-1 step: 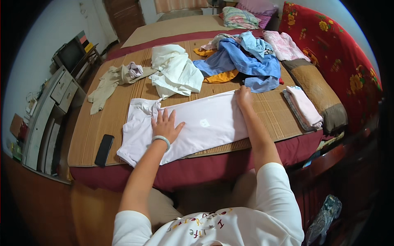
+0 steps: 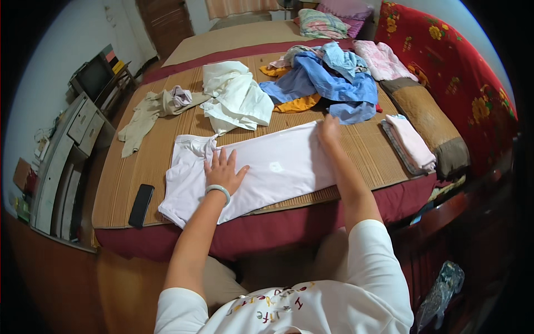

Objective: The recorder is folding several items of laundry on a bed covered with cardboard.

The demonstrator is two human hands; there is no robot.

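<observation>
A pale pinkish-white shirt (image 2: 289,158) lies spread lengthwise along the near edge of the bed, flat on the right and wrinkled and bunched on the left. A small white print shows near its middle. My left hand (image 2: 223,171) presses flat on it with fingers spread, a pale bangle at the wrist. At the shirt's far right corner, my right hand (image 2: 329,132) has its fingers curled in at the edge of the cloth. That hand is slightly blurred, and its fingertips are partly hidden.
On the bamboo mat (image 2: 364,147) lie a white garment (image 2: 236,97), a beige garment (image 2: 142,119) and a heap of blue clothes (image 2: 334,83). A folded stack (image 2: 410,142) sits at right beside a brown pillow (image 2: 425,119). A black phone (image 2: 142,205) rests at the left edge.
My right hand has shifted very slightly at the shirt's far right corner and looks more blurred. My left hand stays pressed on the shirt.
</observation>
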